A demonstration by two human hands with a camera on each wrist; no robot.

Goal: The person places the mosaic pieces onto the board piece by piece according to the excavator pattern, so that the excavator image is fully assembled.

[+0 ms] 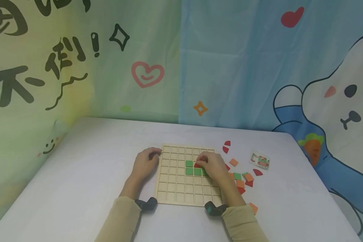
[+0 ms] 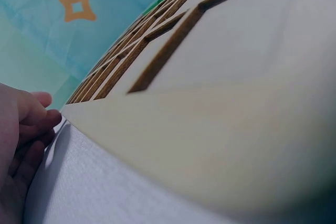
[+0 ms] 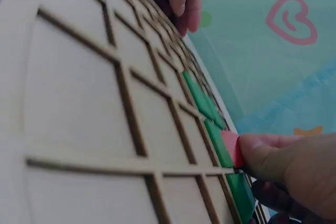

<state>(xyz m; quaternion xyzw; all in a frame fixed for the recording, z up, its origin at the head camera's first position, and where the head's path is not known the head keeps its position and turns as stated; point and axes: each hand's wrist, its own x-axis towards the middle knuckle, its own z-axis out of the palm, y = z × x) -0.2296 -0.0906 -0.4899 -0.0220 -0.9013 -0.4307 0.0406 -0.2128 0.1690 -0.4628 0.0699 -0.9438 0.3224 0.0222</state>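
A wooden grid board (image 1: 171,188) lies on the white table. My left hand (image 1: 145,163) rests at its upper left edge; in the left wrist view relaxed fingers (image 2: 39,121) touch the board's rim. With thumb and fingertips, my right hand (image 1: 214,165) pinches a red quarter-circle piece (image 1: 197,165) over a cell right of the upper green square tile (image 1: 189,163). Below it runs a row of green squares (image 1: 197,171), whose right end is partly covered by that hand. The right wrist view shows the red piece (image 3: 232,148) close against the green tiles (image 3: 218,139).
Right of the board lie loose orange squares (image 1: 234,162), green squares (image 1: 237,176) and red quarter-circle pieces (image 1: 258,172), some overlapping. A small pattern card (image 1: 259,160) sits beyond them. A printed curtain (image 1: 230,67) hangs behind the table.
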